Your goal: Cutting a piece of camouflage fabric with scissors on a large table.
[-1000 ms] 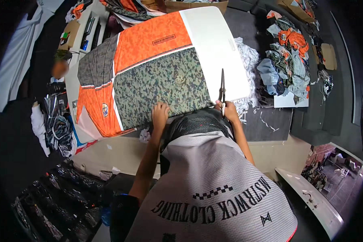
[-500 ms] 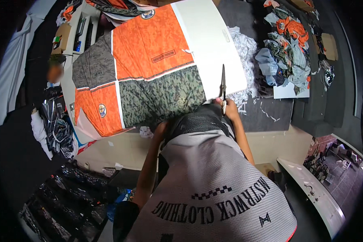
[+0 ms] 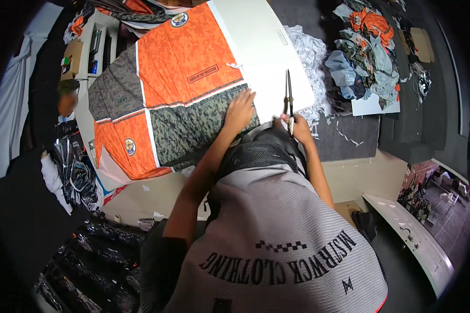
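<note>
While the fingers of the left hand (image 3: 240,110) are spread flat on a printed sheet (image 3: 183,99) of orange and camouflage panels, the right hand (image 3: 296,127) is closed around the handles of long scissors (image 3: 288,95), whose blades are pointed toward twelve o'clock over the sheet's white margin. The sheet is spread across a dark table (image 3: 350,136), reaching from the hands toward eleven o'clock. White paper trimmings (image 3: 310,52) are piled at one o'clock, and fabric scraps (image 3: 365,52) are heaped at two o'clock.
</note>
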Motion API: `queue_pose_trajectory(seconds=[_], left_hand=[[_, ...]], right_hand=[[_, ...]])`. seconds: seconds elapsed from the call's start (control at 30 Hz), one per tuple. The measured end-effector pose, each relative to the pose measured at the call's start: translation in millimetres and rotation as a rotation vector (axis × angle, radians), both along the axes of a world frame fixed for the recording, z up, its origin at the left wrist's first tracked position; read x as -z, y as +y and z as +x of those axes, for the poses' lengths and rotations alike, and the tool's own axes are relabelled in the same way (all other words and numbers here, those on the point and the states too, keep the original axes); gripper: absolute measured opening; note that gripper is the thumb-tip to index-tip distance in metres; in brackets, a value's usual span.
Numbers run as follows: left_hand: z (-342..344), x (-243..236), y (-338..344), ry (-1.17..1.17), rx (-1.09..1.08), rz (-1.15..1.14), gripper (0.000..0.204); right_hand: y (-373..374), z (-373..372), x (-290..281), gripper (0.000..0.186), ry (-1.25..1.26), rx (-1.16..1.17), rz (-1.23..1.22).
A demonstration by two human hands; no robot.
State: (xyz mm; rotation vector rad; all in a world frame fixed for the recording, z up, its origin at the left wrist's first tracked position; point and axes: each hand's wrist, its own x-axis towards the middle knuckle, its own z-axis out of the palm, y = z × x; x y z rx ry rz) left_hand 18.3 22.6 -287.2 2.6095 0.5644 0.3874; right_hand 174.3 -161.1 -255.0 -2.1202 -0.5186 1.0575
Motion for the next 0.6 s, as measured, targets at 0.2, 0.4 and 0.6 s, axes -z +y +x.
queue_pose_trajectory(seconds=[0.2, 0.4, 0.6], left_hand=[[-4, -2, -13, 0.13, 0.586, -0.392, 0.048], [-50, 6, 42, -0.061, -0.079, -0.219, 0.052], [-99, 13, 45, -0.063, -0.175, -0.159, 0.049]], right_hand=[[-40, -18, -4, 0.046, 0.044, 0.118, 0.014], [-54, -26, -11, 0.048, 0.177, 0.186, 0.058], [-10, -25, -24, 0.045, 0.253, -0.053, 0.16]])
